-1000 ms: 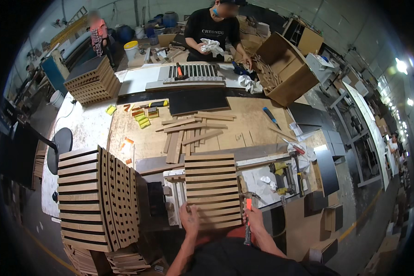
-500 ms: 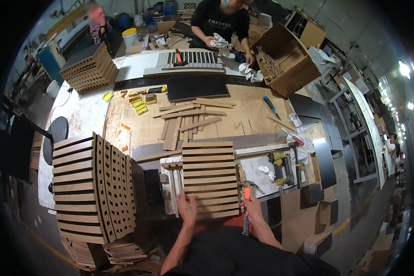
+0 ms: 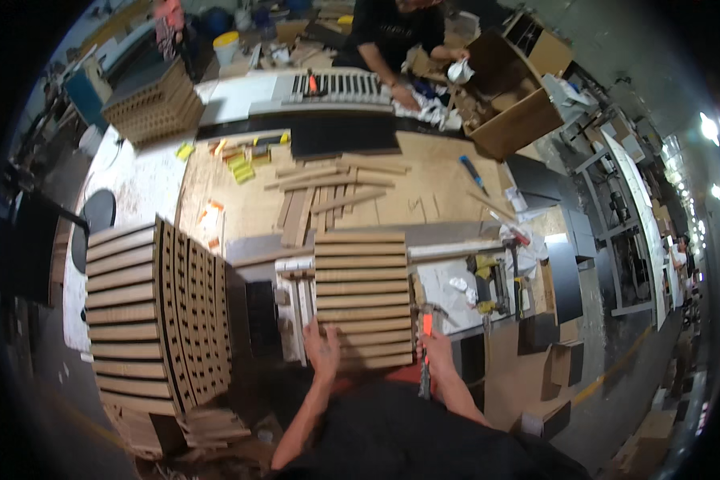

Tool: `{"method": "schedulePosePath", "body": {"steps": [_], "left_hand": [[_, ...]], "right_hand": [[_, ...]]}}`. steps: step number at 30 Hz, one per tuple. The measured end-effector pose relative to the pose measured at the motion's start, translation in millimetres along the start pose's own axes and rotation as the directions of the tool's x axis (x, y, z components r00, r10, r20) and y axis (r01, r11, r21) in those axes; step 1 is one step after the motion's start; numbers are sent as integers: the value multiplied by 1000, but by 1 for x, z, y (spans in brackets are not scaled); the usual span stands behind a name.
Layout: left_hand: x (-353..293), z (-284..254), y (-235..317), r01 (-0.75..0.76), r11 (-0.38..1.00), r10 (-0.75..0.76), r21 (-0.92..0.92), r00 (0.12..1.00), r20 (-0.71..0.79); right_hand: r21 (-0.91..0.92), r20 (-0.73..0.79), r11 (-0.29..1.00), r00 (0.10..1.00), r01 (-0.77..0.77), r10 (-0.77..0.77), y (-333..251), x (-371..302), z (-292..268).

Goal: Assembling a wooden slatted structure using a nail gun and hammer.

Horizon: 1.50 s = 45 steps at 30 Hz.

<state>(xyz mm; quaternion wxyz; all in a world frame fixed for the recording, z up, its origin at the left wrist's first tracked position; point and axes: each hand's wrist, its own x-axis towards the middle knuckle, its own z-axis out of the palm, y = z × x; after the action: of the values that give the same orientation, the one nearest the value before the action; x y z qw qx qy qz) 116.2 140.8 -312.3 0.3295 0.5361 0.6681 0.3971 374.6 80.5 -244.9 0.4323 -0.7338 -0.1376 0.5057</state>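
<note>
In front of me lies a slatted wooden panel [image 3: 362, 300], its light strips parted by dark gaps. My left hand [image 3: 322, 352] is closed on the panel's near left edge, thumb and fingers at its side. Against the panel's right edge, my right hand [image 3: 440, 358] grips a hammer [image 3: 427, 324] by its orange and black handle. The hammer's head points away from me and lies beside the panel. Part of the handle is hidden by my fingers.
A tall stack of slatted panels [image 3: 128, 312] stands at my left. Loose wood strips [image 3: 336, 192] and a dark board [image 3: 344, 136] lie beyond. Nail guns [image 3: 488, 284] rest at right. Across the table, a co-worker's hand holds a white cloth [image 3: 460, 72] by a cardboard box [image 3: 520, 112].
My view has shifted slightly, with some blur. Both my hands keep their places on the panel and hammer. The co-worker's hands have moved, and a white cloth is now raised beside the box.
</note>
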Motion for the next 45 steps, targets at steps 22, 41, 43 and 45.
{"method": "schedulePosePath", "body": {"steps": [22,41,43,45], "left_hand": [[4,-6,22,-7,999,0,-43,987,-163],[-48,-48,17,247,968,-250,-54,965,-73],[-53,-51,22,198,977,-201,-73,979,-32],[-53,-54,28,198,980,-198,-33,980,-15]], "right_hand": [[42,-25,997,998,-58,59,-19,-17,-10],[142,115,943,951,-301,286,-18,-24,-48],[145,102,940,950,-308,295,-20,-31,-34],[43,163,947,938,-317,306,-20,-29,-29]]}}
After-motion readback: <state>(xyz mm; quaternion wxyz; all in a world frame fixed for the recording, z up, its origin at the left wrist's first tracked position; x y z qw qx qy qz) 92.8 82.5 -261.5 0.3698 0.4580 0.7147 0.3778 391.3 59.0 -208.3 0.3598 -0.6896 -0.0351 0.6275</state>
